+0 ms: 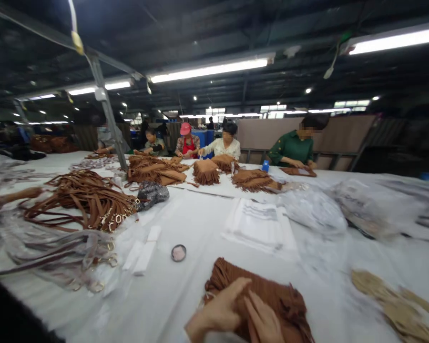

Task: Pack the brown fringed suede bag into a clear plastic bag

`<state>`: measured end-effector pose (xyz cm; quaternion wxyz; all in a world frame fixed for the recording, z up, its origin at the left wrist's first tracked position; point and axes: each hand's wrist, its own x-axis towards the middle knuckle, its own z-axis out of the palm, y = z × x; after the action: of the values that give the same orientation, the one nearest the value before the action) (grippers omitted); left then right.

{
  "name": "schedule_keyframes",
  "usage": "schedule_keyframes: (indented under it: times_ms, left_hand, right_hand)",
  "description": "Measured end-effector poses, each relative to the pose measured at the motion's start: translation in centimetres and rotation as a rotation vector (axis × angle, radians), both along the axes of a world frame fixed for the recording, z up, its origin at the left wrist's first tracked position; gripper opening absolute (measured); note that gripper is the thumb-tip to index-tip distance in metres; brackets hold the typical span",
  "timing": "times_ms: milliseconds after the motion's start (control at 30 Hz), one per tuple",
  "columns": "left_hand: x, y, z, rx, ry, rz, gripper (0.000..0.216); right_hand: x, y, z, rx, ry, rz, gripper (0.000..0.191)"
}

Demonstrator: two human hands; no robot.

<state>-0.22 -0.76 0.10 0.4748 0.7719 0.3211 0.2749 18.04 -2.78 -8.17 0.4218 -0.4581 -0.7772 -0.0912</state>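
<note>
Pressing flat, spread left hand (pixel 218 312) and right hand (pixel 262 321), soft brown fringed suede piece (pixel 271 295), white table (pixel 186 224)

brown straps (pixel 89 197) left; round tin (pixel 178 253) centre; plastic bags (pixel 312 209) right; workers (pixel 293 145) beyond

Brown fringed suede piece (pixel 271 297), flat, near table edge
</note>
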Motion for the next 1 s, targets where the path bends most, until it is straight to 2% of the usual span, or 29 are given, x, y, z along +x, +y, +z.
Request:
schedule_keyframes:
  times_ms: [67,133,200,267,333,433,567,667,867,933,1000]
  left_hand:
    - [-1.6,-1.4,0.2,0.015,-0.031,0.14,0.066]
    - [-4.4,-2.4,-0.2,-0.018,-0.019,0.32,0.064]
    - [-7.5,-3.4,-1.5,-0.078,0.067,0.538,0.068]
    - [-9.7,-4.7,-3.6,-0.15,0.219,0.652,0.08]
    - [-10.4,-5.8,-5.9,-0.188,0.336,0.658,0.089]
    - [-8.9,-6.7,-8.0,-0.135,0.417,0.638,0.088]
    - [-6.3,-6.5,-8.7,-0.023,0.563,0.6,0.077]
    - [-5.9,-6.5,-9.4,0.064,0.585,0.57,0.066]
    - [-10.0,-8.6,-11.5,0.187,0.347,0.448,0.059]
    - [-11.5,-9.5,-11.1,0.16,0.367,0.409,0.055]
    - [-12.2,-9.6,-9.8,0.169,0.427,0.435,0.051]
  right_hand:
    - [2.3,-1.6,0.1,-0.001,-0.041,-0.062,0.031]
    - [5.1,-3.5,0.3,-0.008,-0.001,-0.231,0.033]
    - [7.8,-5.3,0.2,-0.044,0.057,-0.457,0.042]
    - [9.9,-6.9,-0.7,-0.132,0.091,-0.612,0.06]
    - [11.0,-7.8,-2.1,-0.237,0.103,-0.646,0.071]
    - [10.5,-7.8,-3.5,-0.31,0.115,-0.582,0.07]
    - [8.3,-6.7,-3.5,-0.27,0.058,-0.526,0.063]
    - [7.5,-6.4,-3.1,-0.206,0.011,-0.54,0.061]
    - [7.2,-9.3,-3.3,-0.228,0.028,-0.469,0.059]
    - [7.4,-9.8,-2.9,-0.25,0.053,-0.446,0.057]
    - [8.0,-9.1,-1.9,-0.255,0.097,-0.447,0.055]
